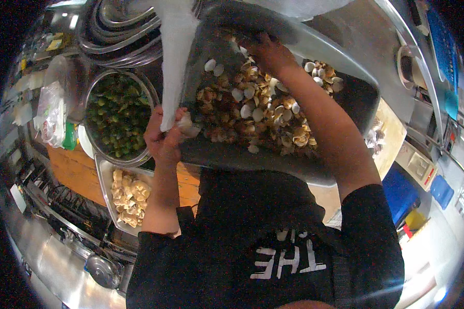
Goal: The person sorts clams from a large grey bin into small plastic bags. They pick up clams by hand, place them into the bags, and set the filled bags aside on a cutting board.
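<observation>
My left hand (163,141) is closed around the gathered lower end of a long white plastic sheet or cloth (178,46), which stretches away to the top edge of the view. A pale crumpled end pokes out beside the fingers. Ahead and to the right, my right hand (272,54) reaches into a large metal basin (361,104). Its bent fingers lie in shadow at the far side of a heap of clams (251,104), so what they hold is hidden. White and brown shells cover much of the basin floor, and a smaller group of clams (321,75) lies right of my forearm.
A bowl of small green limes (118,116) stands left of the basin, with a metal tray of pale yellow food pieces (129,195) nearer me. Stacked metal bowls (120,42) rise behind. At right are a cutting board (392,135) and a scale (415,164).
</observation>
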### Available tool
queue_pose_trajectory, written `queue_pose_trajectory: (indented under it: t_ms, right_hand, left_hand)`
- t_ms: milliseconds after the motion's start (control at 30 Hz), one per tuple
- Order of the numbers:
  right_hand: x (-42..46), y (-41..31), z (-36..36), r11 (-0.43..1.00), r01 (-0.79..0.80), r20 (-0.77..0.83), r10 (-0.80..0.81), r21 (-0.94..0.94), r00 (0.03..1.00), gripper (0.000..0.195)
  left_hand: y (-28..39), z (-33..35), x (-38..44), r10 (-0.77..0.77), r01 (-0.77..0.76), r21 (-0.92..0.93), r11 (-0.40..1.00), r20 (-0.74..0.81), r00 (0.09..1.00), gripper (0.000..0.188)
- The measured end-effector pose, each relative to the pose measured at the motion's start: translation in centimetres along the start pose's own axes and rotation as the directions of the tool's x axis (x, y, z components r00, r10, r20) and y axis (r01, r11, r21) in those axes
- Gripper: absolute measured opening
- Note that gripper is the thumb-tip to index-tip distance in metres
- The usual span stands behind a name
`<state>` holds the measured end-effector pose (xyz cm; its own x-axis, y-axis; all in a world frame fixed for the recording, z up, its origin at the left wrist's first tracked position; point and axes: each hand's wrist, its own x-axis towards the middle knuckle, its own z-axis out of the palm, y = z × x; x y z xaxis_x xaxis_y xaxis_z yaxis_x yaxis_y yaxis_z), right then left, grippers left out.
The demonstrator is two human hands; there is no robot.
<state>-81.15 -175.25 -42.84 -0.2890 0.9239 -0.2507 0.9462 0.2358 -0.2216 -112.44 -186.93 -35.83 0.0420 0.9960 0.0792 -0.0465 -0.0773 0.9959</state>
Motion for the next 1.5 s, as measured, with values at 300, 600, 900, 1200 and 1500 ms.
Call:
queue_pose_trajectory:
  t_ms: [300, 600, 900, 1200, 1500]
  right_hand:
    - [-1.7, 1.6, -1.8, 0.95, 0.115, -0.119, -0.084, 0.29, 0.989, 0.045]
    - [-4.9, -0.4, -6.8, 0.728, -0.093, -0.235, 0.336, 0.679, 0.912, 0.033]
    - [4.6, -11.0, -19.0, 0.527, 0.149, -0.241, 0.111, 0.837, 0.964, 0.046]
    - [4.7, -16.3, -23.5, 0.947, 0.2, -0.425, -0.078, 0.251, 0.902, 0.043]
    - [-14.3, -12.2, -18.0, 0.969, 0.224, 0.188, -0.24, 0.102, 0.952, 0.03]
  left_hand:
    - [-0.5, -0.2, -0.2, -0.022, 0.022, 0.015, 1.0, 0.028, 0.999, 0.024]
    - [1.2, 0.1, 0.1, -0.036, 0.033, 0.039, 0.999, 0.078, 0.996, 0.023]
    - [2.0, 2.1, 1.2, 0.191, -0.468, 0.373, 0.801, 0.581, 0.791, 0.015]
    - [2.5, 2.5, 2.0, -0.076, -0.143, 0.368, 0.919, 0.521, 0.85, 0.018]
    - [7.9, 6.5, 5.4, -0.307, -0.209, 0.582, 0.786, 0.661, 0.685, 0.026]
